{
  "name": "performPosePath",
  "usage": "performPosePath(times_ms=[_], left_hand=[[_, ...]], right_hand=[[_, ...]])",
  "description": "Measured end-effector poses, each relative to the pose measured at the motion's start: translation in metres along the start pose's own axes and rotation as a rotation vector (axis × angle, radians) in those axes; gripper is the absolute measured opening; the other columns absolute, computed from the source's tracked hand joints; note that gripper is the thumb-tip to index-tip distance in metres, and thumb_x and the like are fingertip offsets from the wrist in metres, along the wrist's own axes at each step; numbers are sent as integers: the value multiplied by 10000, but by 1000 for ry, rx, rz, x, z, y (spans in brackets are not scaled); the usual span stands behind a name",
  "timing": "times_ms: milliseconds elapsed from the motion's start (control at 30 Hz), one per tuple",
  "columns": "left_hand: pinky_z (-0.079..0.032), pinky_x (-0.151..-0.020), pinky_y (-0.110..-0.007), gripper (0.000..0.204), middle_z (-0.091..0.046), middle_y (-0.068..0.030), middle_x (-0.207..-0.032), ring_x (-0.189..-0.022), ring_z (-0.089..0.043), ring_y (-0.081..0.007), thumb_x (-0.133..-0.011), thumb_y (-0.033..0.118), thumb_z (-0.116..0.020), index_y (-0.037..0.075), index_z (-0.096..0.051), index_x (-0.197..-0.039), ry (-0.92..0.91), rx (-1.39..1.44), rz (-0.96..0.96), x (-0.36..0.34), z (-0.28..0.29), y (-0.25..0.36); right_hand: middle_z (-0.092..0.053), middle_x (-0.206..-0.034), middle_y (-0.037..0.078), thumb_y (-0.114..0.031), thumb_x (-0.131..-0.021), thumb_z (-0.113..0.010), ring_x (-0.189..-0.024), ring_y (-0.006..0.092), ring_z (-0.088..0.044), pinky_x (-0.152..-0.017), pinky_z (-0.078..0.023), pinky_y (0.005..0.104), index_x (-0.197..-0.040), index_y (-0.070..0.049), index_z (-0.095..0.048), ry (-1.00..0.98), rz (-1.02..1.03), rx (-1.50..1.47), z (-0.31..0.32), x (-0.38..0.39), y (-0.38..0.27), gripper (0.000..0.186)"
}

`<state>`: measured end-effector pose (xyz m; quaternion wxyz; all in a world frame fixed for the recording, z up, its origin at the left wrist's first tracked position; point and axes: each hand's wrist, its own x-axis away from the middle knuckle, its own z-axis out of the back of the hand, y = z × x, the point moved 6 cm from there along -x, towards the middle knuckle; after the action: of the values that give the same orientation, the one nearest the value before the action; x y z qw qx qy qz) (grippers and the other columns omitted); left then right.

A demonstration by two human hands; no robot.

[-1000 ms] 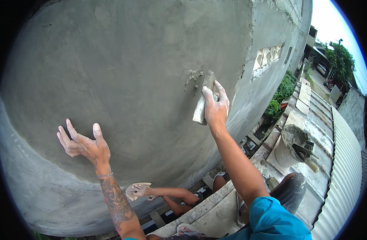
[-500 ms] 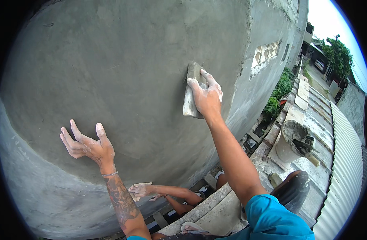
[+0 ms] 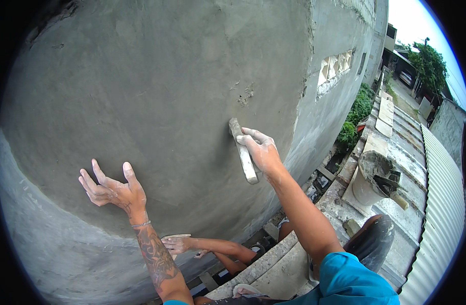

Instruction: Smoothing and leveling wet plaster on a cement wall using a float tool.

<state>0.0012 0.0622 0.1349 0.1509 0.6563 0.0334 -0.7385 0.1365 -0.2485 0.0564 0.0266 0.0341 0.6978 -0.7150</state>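
Observation:
A plastering float (image 3: pixel 245 158), block-like and caked with pale mortar, is gripped in my right hand (image 3: pixel 263 152). It now stands edge-on to me beside the damp grey plastered wall (image 3: pixel 167 101); whether its whole face touches the plaster is hidden. Just above it, a small rough patch (image 3: pixel 245 94) with loose crumbs marks the surface. My left hand (image 3: pixel 116 188), dusty with mortar, is raised before the wall at the left, its fingers spread and nothing in them. Below, a co-worker's hand (image 3: pixel 177 244) holds a flat pale board against the lower wall.
A mortar bucket (image 3: pixel 367 183) with a trowel (image 3: pixel 390 188) in it stands on the ledge to my right. Beyond lies a corrugated roof (image 3: pixel 441 203). My bent knee (image 3: pixel 372 241) is beside the bucket. A gap with blocks runs along the wall's foot.
My right hand has moved down with the float and turned it edge-on. The rough patch now shows where the float was. My left hand has barely shifted.

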Motion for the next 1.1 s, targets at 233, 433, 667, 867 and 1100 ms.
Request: performPosePath(times_ms=[233,433,667,867,1100], left_hand=[[-79,-1092,-554,700,-154,-94,-1488,-1408,-87,-324,-890,512,-529,143,-290,-1435,12,13,5,-2,-1,7],[-82,-1093,-553,701,-154,-94,-1488,-1409,-84,-328,-887,507,-533,142,-292,-1435,1,17,10,0,-1,6],[-85,-1094,-552,687,-159,-102,-1488,-1409,-82,-331,-893,492,-526,139,-291,-1433,15,26,6,-5,2,5],[-88,-1090,-554,688,-154,-106,-1489,-1409,-83,-326,-895,479,-527,143,-273,-1439,1,24,-8,-2,2,8],[-88,-1089,-554,693,-149,-109,-1492,-1411,-83,-325,-890,475,-535,140,-274,-1438,1,3,-5,-2,2,7]], right_hand=[[-567,-1098,142,-393,-818,-650,-1019,233,-575,-872,-472,368,-1271,-35,-541,385,75,-370,20,-30,-5,588],[-560,-1225,198,-471,-790,-658,-1136,335,-539,-968,-416,407,-1339,-116,-487,563,115,115,-3,-17,-25,676],[-648,-1064,188,-408,-760,-688,-975,255,-631,-890,-474,360,-1274,-72,-566,342,40,160,20,-16,-4,626],[-579,-1069,134,-358,-784,-689,-925,211,-600,-864,-474,345,-1292,-87,-549,431,-11,-157,35,-9,16,593],[-522,-1169,163,-338,-771,-724,-1062,275,-539,-923,-444,396,-1307,-117,-536,454,284,183,48,-3,8,609]])
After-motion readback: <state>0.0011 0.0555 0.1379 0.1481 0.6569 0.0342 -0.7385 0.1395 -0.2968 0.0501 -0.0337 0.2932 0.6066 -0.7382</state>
